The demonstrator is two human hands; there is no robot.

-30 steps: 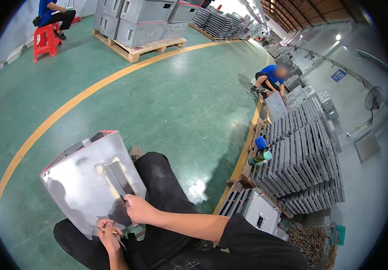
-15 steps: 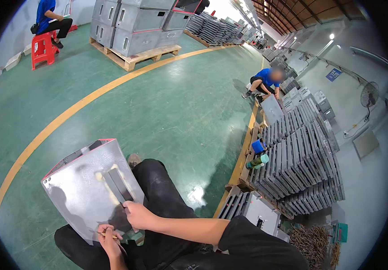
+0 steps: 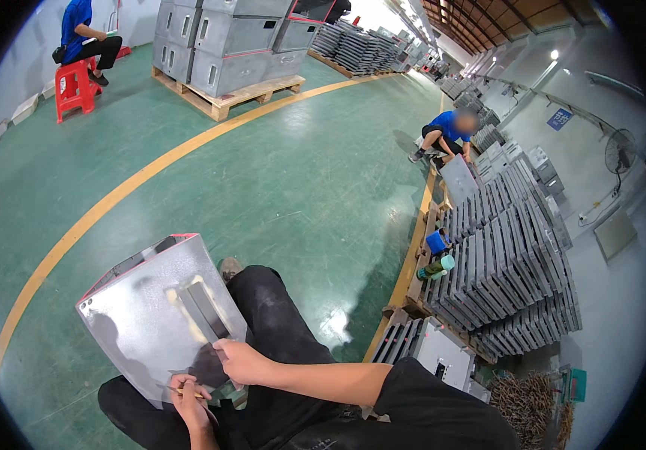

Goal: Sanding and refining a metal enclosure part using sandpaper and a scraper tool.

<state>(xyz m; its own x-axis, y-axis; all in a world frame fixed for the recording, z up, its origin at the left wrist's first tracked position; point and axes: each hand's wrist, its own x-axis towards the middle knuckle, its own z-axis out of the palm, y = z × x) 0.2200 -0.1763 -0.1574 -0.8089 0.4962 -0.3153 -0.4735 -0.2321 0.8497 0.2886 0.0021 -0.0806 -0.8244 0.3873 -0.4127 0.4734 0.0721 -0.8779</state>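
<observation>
A grey metal box (image 3: 139, 326) with a red-edged opening leans across my lap, tilted. On its upper face is a long grey strip or recess (image 3: 206, 311), ringed by smears of cream-coloured filler (image 3: 190, 319). My right hand (image 3: 244, 362) is closed at the lower end of that strip; whatever its fingers grip is hidden. Nearer me, at the box's lower edge, my left hand (image 3: 190, 409) pinches a thin tool with a yellowish handle (image 3: 186, 391). Its tip points left over the metal, too small to identify.
Stacked grey panels (image 3: 488, 262) stand along the right, with a green bottle (image 3: 437, 267) and a blue container (image 3: 436, 241) beside them. A person in blue (image 3: 446, 135) crouches beyond; another sits on a red stool (image 3: 77, 90). Grey boxes (image 3: 234, 71) fill a pallet (image 3: 221, 105).
The whole view has shifted slightly, moving the scene a little to the right. Both hands keep nearly the same places on the box.
</observation>
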